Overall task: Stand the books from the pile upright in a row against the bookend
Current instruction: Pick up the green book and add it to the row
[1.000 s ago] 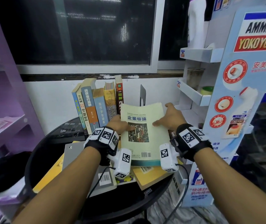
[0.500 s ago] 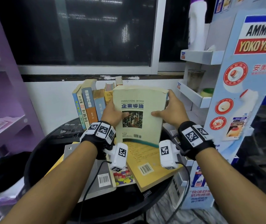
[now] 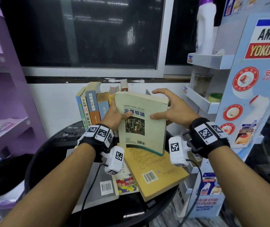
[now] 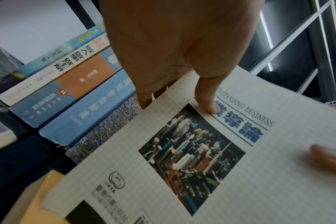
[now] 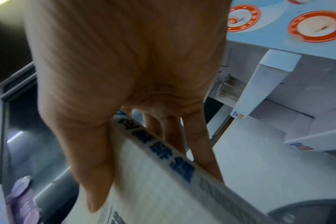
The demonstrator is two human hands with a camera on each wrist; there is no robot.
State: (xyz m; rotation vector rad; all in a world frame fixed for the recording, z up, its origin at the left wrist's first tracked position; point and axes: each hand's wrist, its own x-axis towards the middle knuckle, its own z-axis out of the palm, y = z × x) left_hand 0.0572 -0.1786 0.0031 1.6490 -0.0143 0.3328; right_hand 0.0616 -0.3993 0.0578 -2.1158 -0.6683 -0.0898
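Observation:
Both hands hold a pale green book (image 3: 140, 126) titled "Understanding Business" upright above the pile, front cover toward me. My left hand (image 3: 116, 115) grips its left edge, thumb on the cover (image 4: 207, 100), fingers hidden behind. My right hand (image 3: 172, 108) holds the spine side, thumb on the cover and fingers behind (image 5: 197, 144). Just behind stands the row of upright books (image 3: 95, 105), spines out (image 4: 77, 91). The grey bookend (image 3: 147, 92) shows only its tip above the held book. A yellow book (image 3: 155, 171) tops the pile below.
The round black table (image 3: 49, 153) also carries a grey book (image 3: 104, 189) and a colourful one (image 3: 126, 184) under the yellow one. A white display rack (image 3: 203, 102) stands close on the right, a purple shelf unit (image 3: 8, 112) on the left, a window wall behind.
The pale green book has gone from lying flat on the pile to standing upright in both hands. It now sits closer to the row, and my right fingers reach over its top corner.

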